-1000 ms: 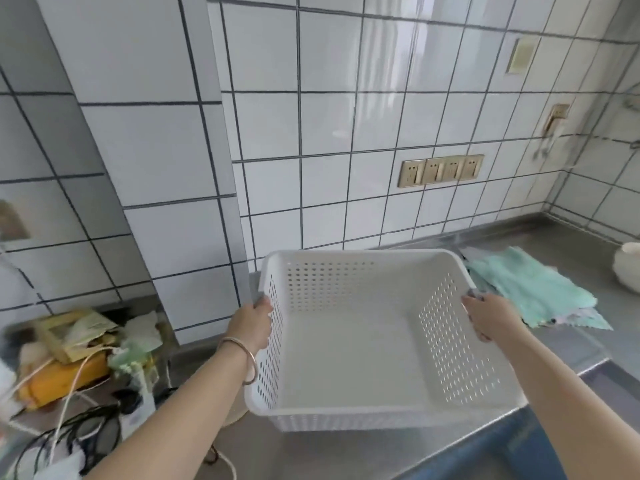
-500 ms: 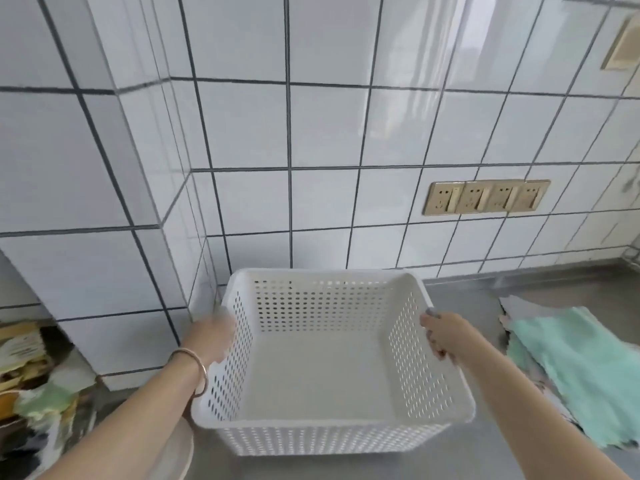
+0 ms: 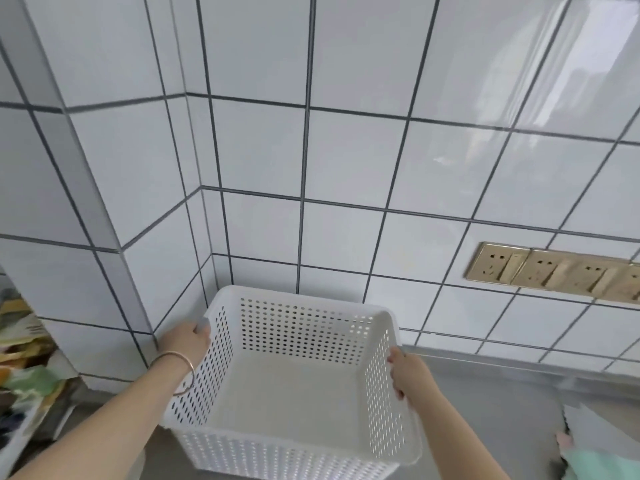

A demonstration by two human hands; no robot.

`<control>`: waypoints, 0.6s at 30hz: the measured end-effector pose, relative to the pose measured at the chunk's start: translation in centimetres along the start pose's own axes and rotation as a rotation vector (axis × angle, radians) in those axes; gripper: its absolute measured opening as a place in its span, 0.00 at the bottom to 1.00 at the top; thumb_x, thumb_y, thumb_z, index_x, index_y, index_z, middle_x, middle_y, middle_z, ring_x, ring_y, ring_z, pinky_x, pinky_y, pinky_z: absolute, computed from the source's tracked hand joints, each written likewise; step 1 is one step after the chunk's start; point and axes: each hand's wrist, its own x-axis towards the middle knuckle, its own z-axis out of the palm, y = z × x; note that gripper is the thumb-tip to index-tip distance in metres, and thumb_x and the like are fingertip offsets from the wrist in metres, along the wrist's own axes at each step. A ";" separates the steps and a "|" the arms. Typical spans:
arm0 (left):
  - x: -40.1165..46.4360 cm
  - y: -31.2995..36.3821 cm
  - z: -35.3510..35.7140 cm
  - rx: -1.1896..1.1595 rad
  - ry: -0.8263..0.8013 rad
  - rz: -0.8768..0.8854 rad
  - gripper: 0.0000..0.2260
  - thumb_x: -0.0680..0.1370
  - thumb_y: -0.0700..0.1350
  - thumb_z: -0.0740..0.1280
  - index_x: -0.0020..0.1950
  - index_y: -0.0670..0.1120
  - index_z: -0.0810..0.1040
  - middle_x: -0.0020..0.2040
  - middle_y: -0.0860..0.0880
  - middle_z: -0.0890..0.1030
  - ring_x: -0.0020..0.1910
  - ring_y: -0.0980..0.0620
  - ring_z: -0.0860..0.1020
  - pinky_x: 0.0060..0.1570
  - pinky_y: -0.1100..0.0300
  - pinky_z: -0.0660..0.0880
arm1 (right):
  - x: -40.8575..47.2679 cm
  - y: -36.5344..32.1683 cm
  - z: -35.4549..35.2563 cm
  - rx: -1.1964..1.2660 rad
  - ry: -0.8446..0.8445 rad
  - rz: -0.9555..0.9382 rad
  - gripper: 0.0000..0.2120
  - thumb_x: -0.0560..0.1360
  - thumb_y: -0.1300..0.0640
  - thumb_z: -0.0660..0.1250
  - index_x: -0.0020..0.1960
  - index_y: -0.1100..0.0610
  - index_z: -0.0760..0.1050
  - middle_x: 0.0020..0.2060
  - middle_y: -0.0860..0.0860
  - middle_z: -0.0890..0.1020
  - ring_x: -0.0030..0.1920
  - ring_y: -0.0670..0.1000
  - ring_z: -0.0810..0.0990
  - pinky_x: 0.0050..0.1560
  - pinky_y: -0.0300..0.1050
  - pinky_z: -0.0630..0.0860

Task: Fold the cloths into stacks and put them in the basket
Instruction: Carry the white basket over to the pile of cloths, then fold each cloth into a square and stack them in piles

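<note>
1. A white perforated basket [image 3: 294, 386] sits low in the middle of the view, in front of the corner where two tiled walls [image 3: 346, 150] meet.
2. The left hand [image 3: 185, 342] has its grip closed on the basket's left rim, with the fingers curled over the top edge near the far left corner.
3. A thin metal bangle [image 3: 180, 372] circles the left wrist, just beside the basket's left wall.
4. The right hand [image 3: 410, 374] has its grip closed on the right rim, with the fingers wrapped over the edge and the thumb on the inner side.
5. Nothing lies inside the basket; its plain floor shows, ringed by walls with rows of small holes.
6. Whether the basket rests on the grey worktop [image 3: 502, 410] or is held just above it cannot be told.
7. The cloths [image 3: 602, 459] lie on the worktop at the lower right edge, well apart from the basket: a mint-green one on top, pale and pinkish edges showing beside it.
8. A row of gold-coloured wall sockets [image 3: 554, 271] is set into the tiles to the right, above the worktop.
9. At the far left edge, a blurred clutter of papers and packets [image 3: 24, 358] sits past the tiled wall corner.
</note>
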 end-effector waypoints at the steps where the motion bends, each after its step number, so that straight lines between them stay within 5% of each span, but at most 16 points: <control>1: 0.2 0.1 0.2 0.009 0.004 -0.013 0.23 0.80 0.52 0.50 0.36 0.40 0.75 0.39 0.37 0.80 0.34 0.46 0.74 0.36 0.59 0.68 | 0.3 -0.1 0.1 -0.009 0.005 -0.011 0.16 0.80 0.52 0.54 0.34 0.52 0.67 0.28 0.50 0.70 0.26 0.48 0.68 0.24 0.37 0.66; 9: 1.4 -0.1 0.4 0.099 0.016 0.054 0.17 0.80 0.46 0.54 0.32 0.44 0.70 0.27 0.48 0.70 0.28 0.49 0.67 0.29 0.60 0.60 | 1.7 -0.3 1.1 -0.215 0.049 -0.061 0.14 0.80 0.53 0.55 0.36 0.52 0.68 0.33 0.51 0.74 0.30 0.48 0.72 0.17 0.31 0.66; 12: 1.5 -0.1 0.0 0.166 0.054 0.109 0.19 0.80 0.47 0.51 0.30 0.44 0.68 0.27 0.45 0.69 0.29 0.47 0.67 0.34 0.57 0.68 | 2.0 -1.6 1.1 -0.346 0.047 -0.018 0.05 0.79 0.61 0.53 0.50 0.56 0.67 0.35 0.52 0.74 0.34 0.52 0.75 0.33 0.39 0.73; 14: 1.3 -0.4 -0.7 0.260 0.092 0.139 0.22 0.80 0.49 0.48 0.32 0.41 0.70 0.29 0.43 0.72 0.31 0.46 0.72 0.32 0.60 0.67 | 1.2 -2.3 1.3 -0.362 0.019 -0.097 0.12 0.80 0.55 0.49 0.51 0.57 0.69 0.37 0.55 0.75 0.42 0.55 0.76 0.46 0.47 0.76; 18: 0.1 1.4 -1.2 0.393 0.101 0.279 0.21 0.74 0.57 0.56 0.44 0.39 0.75 0.35 0.41 0.77 0.35 0.44 0.76 0.39 0.52 0.76 | -1.6 -1.3 -1.0 -0.344 0.295 -0.238 0.19 0.77 0.47 0.54 0.60 0.57 0.72 0.59 0.53 0.74 0.56 0.53 0.72 0.53 0.46 0.69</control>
